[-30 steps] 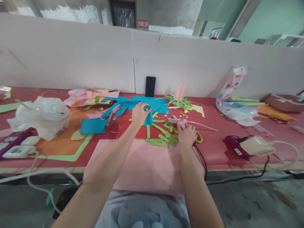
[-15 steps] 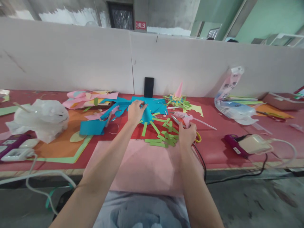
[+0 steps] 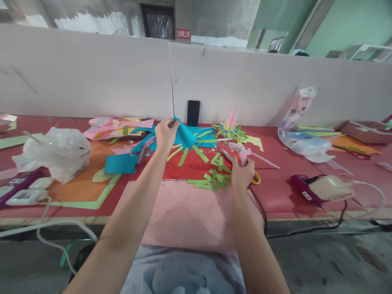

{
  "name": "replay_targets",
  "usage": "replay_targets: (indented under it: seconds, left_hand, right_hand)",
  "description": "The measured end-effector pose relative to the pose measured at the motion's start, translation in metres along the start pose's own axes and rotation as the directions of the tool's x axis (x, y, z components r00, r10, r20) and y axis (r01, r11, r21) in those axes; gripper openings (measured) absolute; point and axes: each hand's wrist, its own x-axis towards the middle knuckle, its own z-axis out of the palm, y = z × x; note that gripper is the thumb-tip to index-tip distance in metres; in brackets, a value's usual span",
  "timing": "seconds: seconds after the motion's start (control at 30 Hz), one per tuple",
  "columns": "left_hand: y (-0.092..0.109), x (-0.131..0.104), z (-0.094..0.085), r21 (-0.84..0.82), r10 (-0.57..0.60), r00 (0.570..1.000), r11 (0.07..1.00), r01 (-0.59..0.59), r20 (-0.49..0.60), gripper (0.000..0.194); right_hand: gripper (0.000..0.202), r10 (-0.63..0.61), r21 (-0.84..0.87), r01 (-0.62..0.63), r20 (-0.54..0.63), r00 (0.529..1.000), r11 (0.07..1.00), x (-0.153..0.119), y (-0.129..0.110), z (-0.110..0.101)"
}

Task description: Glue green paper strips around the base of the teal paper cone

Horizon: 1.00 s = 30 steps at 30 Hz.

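A blue paper cone (image 3: 186, 136) with green strips fanning out from its base tilts to the left, its tip pinched by my left hand (image 3: 167, 132). My right hand (image 3: 243, 171) is closed around the handle of a pink glue gun (image 3: 240, 150), whose nozzle points left toward the strips. Loose green strips (image 3: 212, 179) lie in a pile between my hands. Beside the gun are scissors with a yellow handle (image 3: 256, 178), partly hidden by my right hand. Behind stands a pink cone (image 3: 232, 117) ringed with green and yellow strips.
A black phone (image 3: 193, 113) leans on the white partition (image 3: 122, 77). Left are paper scraps (image 3: 107, 127), a white plastic bag (image 3: 56, 151) and a purple power strip (image 3: 20, 187). Right are a clear package (image 3: 309, 143), another power strip (image 3: 303, 188) and a box (image 3: 367, 132).
My left hand has moved left and slightly up with the blue cone, which now tilts and shows more of its side. My right hand and the glue gun have hardly moved.
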Motion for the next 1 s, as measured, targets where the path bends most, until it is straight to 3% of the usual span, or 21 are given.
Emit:
replay_targets:
  seconds: [0.17,0.37,0.63,0.73,0.83,0.93,1.0]
  left_hand:
    - [-0.006,-0.009,0.01,-0.05,0.14,0.977,0.99,-0.133,0.164,0.019]
    - [-0.017,-0.031,0.031,-0.003,0.143,0.935,0.989,-0.15,0.325,0.015]
    - [-0.021,-0.036,0.036,-0.054,0.164,0.927,0.987,-0.155,0.336,0.02]
    - [-0.022,-0.042,0.03,-0.094,0.185,0.948,0.982,-0.166,0.257,0.031]
    - [-0.031,-0.056,0.022,-0.076,0.159,0.965,0.986,-0.147,0.207,0.027]
    - [-0.049,-0.074,0.017,0.004,0.082,0.961,0.996,-0.086,0.263,0.027]
    - [-0.061,-0.082,0.016,0.087,0.014,0.926,0.995,-0.05,0.377,0.029]
  right_hand:
    - [0.042,0.045,0.039,-0.046,0.02,0.999,0.998,0.001,-0.002,0.0]
    - [0.04,0.054,0.045,-0.056,0.044,0.998,0.997,0.003,0.004,0.004]
    - [0.045,-0.001,0.025,-0.002,0.126,0.992,1.0,-0.001,0.004,0.007]
    - [0.047,-0.044,0.02,0.042,0.164,0.985,0.999,-0.003,0.002,0.007]
    - [0.047,-0.091,0.016,0.09,0.192,0.977,0.996,-0.005,0.001,0.008]
    - [0.047,-0.135,0.029,0.132,0.199,0.971,0.991,-0.007,0.001,0.01]
    - [0.047,-0.15,0.036,0.146,0.207,0.967,0.989,-0.008,0.002,0.011]
